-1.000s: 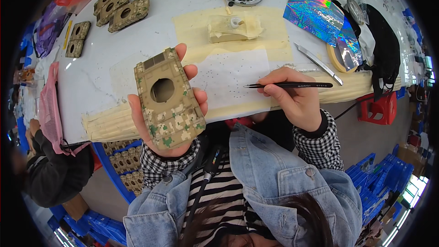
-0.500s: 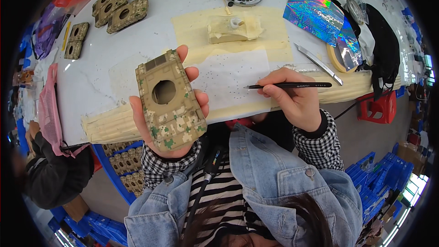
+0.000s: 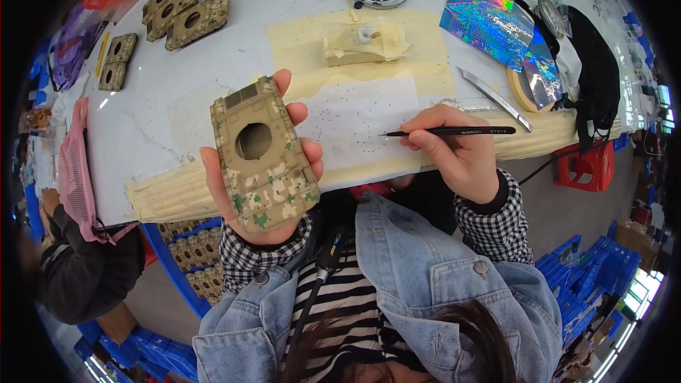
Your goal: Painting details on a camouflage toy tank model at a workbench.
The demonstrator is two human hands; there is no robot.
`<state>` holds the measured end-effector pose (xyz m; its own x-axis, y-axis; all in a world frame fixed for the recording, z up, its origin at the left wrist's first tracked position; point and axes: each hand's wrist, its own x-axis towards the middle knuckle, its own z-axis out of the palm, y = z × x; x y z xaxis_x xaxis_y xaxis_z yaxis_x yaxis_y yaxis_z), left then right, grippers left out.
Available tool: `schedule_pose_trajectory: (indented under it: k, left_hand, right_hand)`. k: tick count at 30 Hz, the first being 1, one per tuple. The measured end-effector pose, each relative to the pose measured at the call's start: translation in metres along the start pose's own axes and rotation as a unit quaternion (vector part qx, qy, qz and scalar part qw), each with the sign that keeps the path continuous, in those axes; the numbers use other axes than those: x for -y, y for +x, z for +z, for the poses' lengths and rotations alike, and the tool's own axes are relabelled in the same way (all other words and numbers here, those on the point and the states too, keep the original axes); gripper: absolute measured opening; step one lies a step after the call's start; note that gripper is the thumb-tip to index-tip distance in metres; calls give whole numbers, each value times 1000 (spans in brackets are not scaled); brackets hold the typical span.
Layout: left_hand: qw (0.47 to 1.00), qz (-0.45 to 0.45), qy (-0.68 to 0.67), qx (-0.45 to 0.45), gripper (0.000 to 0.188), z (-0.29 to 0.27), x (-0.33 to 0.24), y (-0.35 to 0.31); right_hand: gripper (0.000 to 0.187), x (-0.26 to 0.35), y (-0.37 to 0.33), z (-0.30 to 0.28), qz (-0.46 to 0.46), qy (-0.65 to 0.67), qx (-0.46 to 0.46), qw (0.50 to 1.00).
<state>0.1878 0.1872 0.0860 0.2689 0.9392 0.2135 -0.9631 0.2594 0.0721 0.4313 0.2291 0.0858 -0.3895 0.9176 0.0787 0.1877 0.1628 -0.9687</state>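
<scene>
My left hand [image 3: 301,159] is closed round a camouflage model tank hull [image 3: 266,184], a round hole in its top. It is tilted up above the table's near edge. Between the thumb and fingers of my right hand [image 3: 457,152] is a pair of black tweezers [image 3: 468,130]. Their thin tips point left, over a white sheet [image 3: 347,106] scattered with tiny dark specks; whether they touch the sheet I cannot tell. Beyond the sheet, a tape-covered block [image 3: 347,50] carries a small white cup [image 3: 367,34].
At the far left sit several more camouflage hulls [image 3: 198,23]. A round metal dish [image 3: 383,0] of small dark parts stands at the back. A craft knife [image 3: 493,98], holographic sheets [image 3: 489,25] and a tape roll [image 3: 521,92] lie right. A pink mesh bag [image 3: 74,170] hangs left.
</scene>
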Motion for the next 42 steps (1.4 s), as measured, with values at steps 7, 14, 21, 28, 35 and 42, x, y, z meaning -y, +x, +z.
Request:
schedule_pose_trajectory:
  k: [7, 14, 21, 28, 35, 42]
  left_hand:
    - [1000, -3, -2, 0, 88, -1, 0, 0]
    - [1000, -1, -10, 10, 87, -1, 1, -1]
    - [992, -9, 74, -101, 77, 12, 10, -1]
    - [993, -52, 12, -109, 67, 19, 16, 2]
    - [989, -55, -16, -137, 66, 28, 20, 4]
    - [991, -53, -53, -111, 62, 23, 19, 4]
  right_hand:
    - [11, -2, -1, 1, 4, 14, 0, 1000]
    - [11, 3, -2, 0, 10, 37, -11, 999]
    - [9, 34, 8, -11, -47, 49, -23, 997]
    - [19, 79, 32, -14, -193, -12, 80, 978]
    - [15, 103, 47, 5, -260, -40, 145, 954]
    - [17, 104, 48, 7, -269, -61, 158, 948]
